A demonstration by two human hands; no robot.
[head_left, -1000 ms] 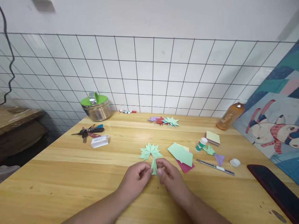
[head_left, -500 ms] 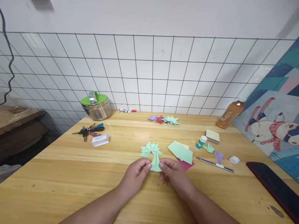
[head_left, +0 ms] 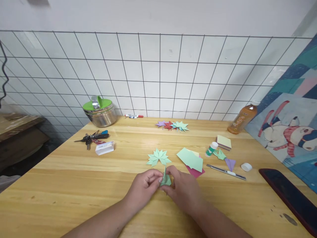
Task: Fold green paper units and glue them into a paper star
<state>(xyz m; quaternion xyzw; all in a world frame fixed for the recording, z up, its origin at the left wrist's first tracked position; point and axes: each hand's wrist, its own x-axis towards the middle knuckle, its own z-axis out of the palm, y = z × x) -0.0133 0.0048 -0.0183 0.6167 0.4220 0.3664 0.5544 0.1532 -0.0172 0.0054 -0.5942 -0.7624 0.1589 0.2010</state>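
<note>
Between my hands is a small folded piece of green paper [head_left: 166, 180], its narrow point standing up. My left hand [head_left: 146, 185] pinches its left side with thumb and fingers. On the other side my right hand [head_left: 184, 190] grips the paper, thumb low and index finger higher; part of the paper is hidden behind the fingers. Just beyond lies a green folded-paper fan of pointed pieces [head_left: 158, 156], flat on the table. To the right are loose sheets, a green one [head_left: 190, 159] on top of a magenta one [head_left: 195, 172].
Rightward lie a glue stick [head_left: 211, 149], its white cap [head_left: 246, 167], a utility knife [head_left: 226, 172], a paper pad [head_left: 224, 142], a phone [head_left: 287, 198] and a bottle [head_left: 244, 118]. Farther back are paper stars [head_left: 180, 126] and a pot [head_left: 100, 114]; keys [head_left: 94, 137] and a small box [head_left: 104, 148] sit left.
The green folded paper has been turned from lying flat toward me to standing on edge. My right hand has shifted its fingers around it. The view has moved slightly.
</note>
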